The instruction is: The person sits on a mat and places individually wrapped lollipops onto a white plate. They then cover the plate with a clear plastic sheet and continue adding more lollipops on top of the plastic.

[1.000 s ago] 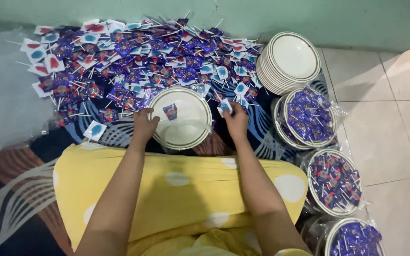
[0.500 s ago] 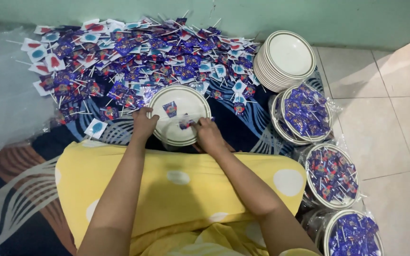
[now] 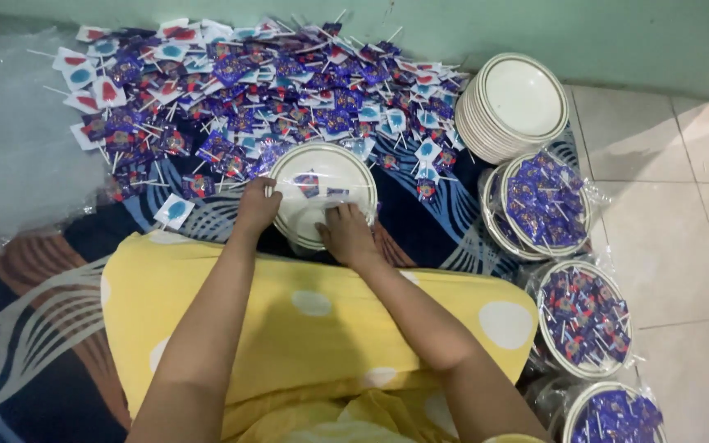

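Since the earlier frame, my right hand [image 3: 346, 236] has drawn back onto the round white plate [image 3: 322, 176], fingers flat; my left hand [image 3: 256, 207] grips its rim, steadying it. Purple-wrapped lollipops [image 3: 240, 98] lie heaped just beyond.

A wide heap of small square lollipop packets [image 3: 248, 90], mostly purple with some white-and-blue or white-and-red, covers the cloth beyond the white plate [image 3: 322, 195]. Two purple packets [image 3: 320, 186] lie on that plate. Clear-wrapped plates of purple packets [image 3: 545, 203] sit stacked along the right.
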